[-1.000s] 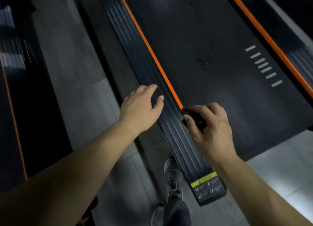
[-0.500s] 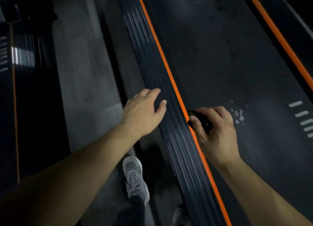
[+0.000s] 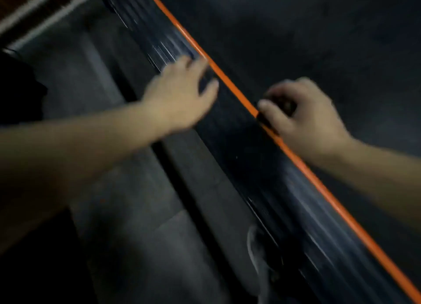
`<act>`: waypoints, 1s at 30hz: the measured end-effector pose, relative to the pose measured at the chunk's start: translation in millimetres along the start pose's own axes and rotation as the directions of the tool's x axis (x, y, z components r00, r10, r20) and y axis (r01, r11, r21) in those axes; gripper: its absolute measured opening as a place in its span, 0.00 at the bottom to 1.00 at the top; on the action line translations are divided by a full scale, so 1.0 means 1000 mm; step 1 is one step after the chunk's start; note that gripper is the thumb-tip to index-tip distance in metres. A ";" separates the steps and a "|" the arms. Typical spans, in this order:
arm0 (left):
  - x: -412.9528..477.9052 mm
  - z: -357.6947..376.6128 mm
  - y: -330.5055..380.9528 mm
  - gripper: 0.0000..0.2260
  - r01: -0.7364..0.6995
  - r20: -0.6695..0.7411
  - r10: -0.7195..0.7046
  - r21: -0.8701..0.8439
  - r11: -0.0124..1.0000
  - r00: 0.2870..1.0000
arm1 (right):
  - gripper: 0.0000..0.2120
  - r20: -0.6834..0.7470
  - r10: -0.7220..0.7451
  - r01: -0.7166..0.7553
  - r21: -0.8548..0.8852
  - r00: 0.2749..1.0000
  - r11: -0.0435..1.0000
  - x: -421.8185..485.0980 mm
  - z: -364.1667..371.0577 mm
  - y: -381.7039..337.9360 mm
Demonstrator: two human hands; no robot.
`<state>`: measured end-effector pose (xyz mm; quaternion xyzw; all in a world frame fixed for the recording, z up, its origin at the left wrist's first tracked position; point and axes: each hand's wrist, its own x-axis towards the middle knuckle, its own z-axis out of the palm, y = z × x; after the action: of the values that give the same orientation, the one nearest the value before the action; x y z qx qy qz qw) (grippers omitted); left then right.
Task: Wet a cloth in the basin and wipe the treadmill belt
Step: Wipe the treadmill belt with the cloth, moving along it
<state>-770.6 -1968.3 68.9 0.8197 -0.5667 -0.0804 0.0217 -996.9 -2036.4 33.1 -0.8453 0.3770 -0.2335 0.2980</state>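
Note:
The picture is blurred by motion. The black treadmill belt (image 3: 319,41) fills the upper right, bordered by an orange stripe (image 3: 230,84) and a ribbed dark side rail (image 3: 237,157). My right hand (image 3: 305,116) is closed on a small dark cloth (image 3: 268,119) pressed down at the orange stripe, at the belt's left edge. My left hand (image 3: 180,96) rests flat on the side rail with its fingers spread and nothing in it. No basin is in view.
Grey tiled floor (image 3: 127,212) runs along the left of the treadmill. A grey shoe (image 3: 259,255) stands beside the rail at the bottom. Another dark machine (image 3: 18,91) sits at the far left.
Both hands have travelled forward along the rail and stripe, away from the treadmill's rear end. The cloth stays in my right hand. The view has swung and blurred.

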 end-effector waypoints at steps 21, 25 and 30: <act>0.267 0.049 -0.132 0.26 -0.023 -0.316 -0.009 -0.098 0.995 0.949 | 0.14 -0.230 0.102 -0.083 0.094 0.968 0.992 0.260 0.139 0.046; 0.336 0.036 -0.182 0.26 -0.079 -0.310 0.048 -0.088 0.993 0.949 | 0.12 -0.236 0.055 -0.041 0.065 0.970 0.997 0.319 0.167 0.034; 0.417 0.022 -0.230 0.25 -0.169 -0.286 0.139 -0.082 0.982 0.948 | 0.13 -0.250 0.043 -0.052 -0.028 0.967 0.998 0.397 0.194 0.022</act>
<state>-417.0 -2274.1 -26.5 0.7738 -0.6151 0.0081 0.1508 -646.4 -2293.3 -53.3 -0.8049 0.4356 -0.3241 0.2394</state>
